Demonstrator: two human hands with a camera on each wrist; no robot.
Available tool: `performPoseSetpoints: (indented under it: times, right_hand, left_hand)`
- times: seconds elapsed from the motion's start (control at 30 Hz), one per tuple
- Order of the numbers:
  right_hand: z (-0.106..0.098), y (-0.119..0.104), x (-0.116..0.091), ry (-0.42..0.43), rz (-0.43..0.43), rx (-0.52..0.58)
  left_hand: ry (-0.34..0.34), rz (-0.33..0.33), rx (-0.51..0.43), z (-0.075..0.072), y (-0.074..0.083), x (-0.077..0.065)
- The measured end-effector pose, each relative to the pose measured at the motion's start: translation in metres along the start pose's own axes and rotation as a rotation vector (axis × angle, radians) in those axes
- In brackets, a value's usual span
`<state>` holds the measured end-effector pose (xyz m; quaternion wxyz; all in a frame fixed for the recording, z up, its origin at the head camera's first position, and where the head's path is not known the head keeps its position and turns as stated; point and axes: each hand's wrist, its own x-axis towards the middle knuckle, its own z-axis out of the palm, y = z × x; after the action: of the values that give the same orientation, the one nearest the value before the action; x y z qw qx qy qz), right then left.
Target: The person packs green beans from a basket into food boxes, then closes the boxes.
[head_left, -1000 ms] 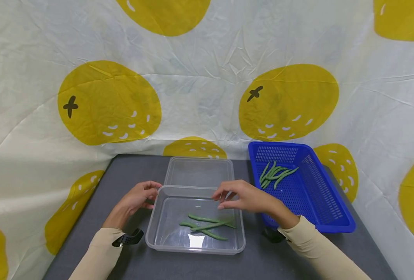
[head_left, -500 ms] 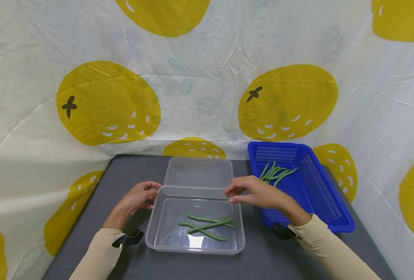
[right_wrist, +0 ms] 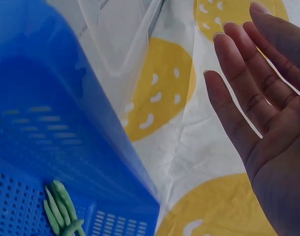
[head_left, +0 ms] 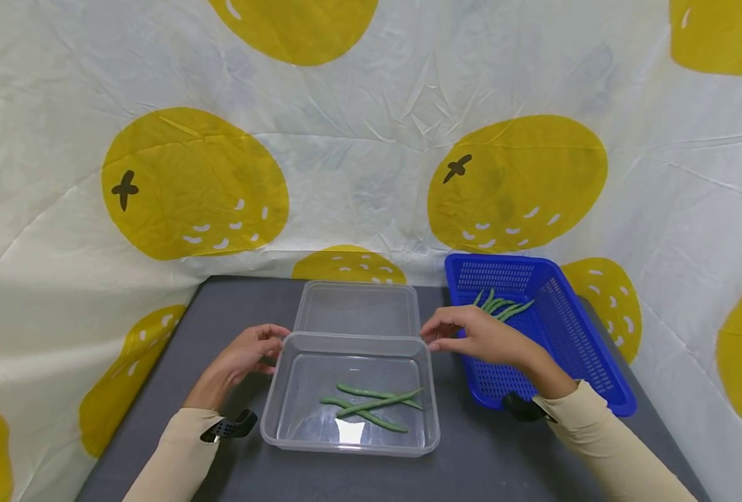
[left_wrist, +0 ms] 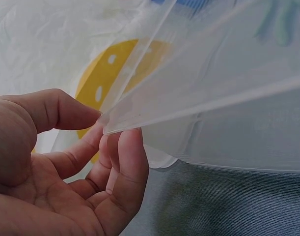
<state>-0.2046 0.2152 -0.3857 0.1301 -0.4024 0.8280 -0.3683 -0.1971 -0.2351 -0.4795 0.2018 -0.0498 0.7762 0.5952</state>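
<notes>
Three slim green beans, smooth, slightly bent and crossed over each other, lay between the two sets of fingers and nearer the body, inside a clear rectangular plastic container. Left hand had thumb and curled fingers pinching that container's back left corner; right hand had loosely bent fingers, thumb apart, nothing held, just by the back right corner. Right of those right fingers sat a blue rectangular plastic basket, more green beans inside just past the knuckles, partly hidden.
</notes>
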Motion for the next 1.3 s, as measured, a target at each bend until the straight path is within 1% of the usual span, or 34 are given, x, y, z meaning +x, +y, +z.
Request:
performPoseSetpoints:
  times: [0.17,0.27,0.37,0.6,0.7,0.87,1.0,1.1,1.3]
  right_hand:
    - [-0.012,0.005,-0.005,0.01,0.036,-0.025]
    - [-0.019,0.011,-0.008,0.025,0.029,-0.041]
    - [-0.024,0.016,-0.009,0.037,0.031,-0.04]
    - [-0.034,0.028,-0.013,0.072,0.088,-0.015]
    - [-0.038,0.035,-0.015,0.094,0.094,-0.036]
    - [-0.044,0.048,-0.019,0.12,0.116,-0.041]
    - [-0.049,0.061,-0.022,0.133,0.159,-0.021]
    - [-0.052,0.07,-0.025,0.144,0.194,-0.032]
    - [-0.057,0.087,-0.031,0.155,0.226,-0.043]
  left_hand:
    - [-0.004,0.002,0.002,0.0,0.0,0.0]
    - [-0.006,-0.003,0.004,-0.001,-0.001,0.001]
    - [-0.001,-0.014,0.0,-0.001,-0.001,0.002]
    - [-0.001,-0.023,-0.003,-0.003,-0.002,0.003]
    - [0.005,-0.028,-0.007,-0.003,-0.002,0.003]
    - [-0.006,-0.011,-0.002,-0.002,-0.002,0.002]
    - [-0.012,-0.015,-0.006,-0.002,-0.001,0.002]
    - [-0.006,-0.022,-0.008,-0.001,-0.002,0.003]
    - [0.008,-0.018,-0.006,-0.002,-0.004,0.003]
